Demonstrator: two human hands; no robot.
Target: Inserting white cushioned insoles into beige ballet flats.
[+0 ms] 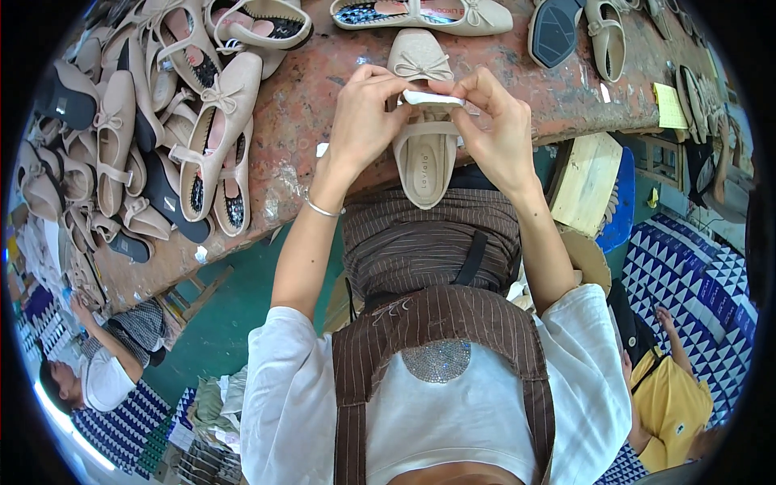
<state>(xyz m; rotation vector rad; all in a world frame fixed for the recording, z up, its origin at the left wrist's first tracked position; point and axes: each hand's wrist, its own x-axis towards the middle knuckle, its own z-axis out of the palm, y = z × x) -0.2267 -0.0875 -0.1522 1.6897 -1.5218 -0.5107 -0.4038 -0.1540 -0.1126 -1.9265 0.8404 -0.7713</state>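
left hand [361,121]: raised just above the beige shoe, thumb and fingertips pinched on the left end of the small white strip.
right hand [493,129]: on the right side of the beige shoe, fingers curled, thumb and forefinger nipped on the other end of the white strip.
white strip [432,99]: held flat between both hands, across the strap area of the beige shoe; whether it touches the shoe cannot be told.
beige shoe [423,121]: laid on the near edge of the workbench, bow toe pointing away, heel hanging slightly over the edge toward the striped apron [428,242].
what could go wrong: the strip may be set crooked or creased if one pinch is let go sooner than the other; the shoe may be tipped off the edge, since its heel is left unsupported; the strip may be stuck to the fingers instead, if it is adhesive.
workbench [323,89]: worn, reddish, scuffed and stained around the beige shoe.
shoe pile [162,121]: many like shoes heaped to the left of the beige shoe; more shoes lie beyond it.
yellow note [669,105]: far right of the beige shoe, on the bench.
room: a green floor [226,315] is seen below the beige shoe; other people are seated low at left and right; blue patterned boxes [695,275] are stacked at right.
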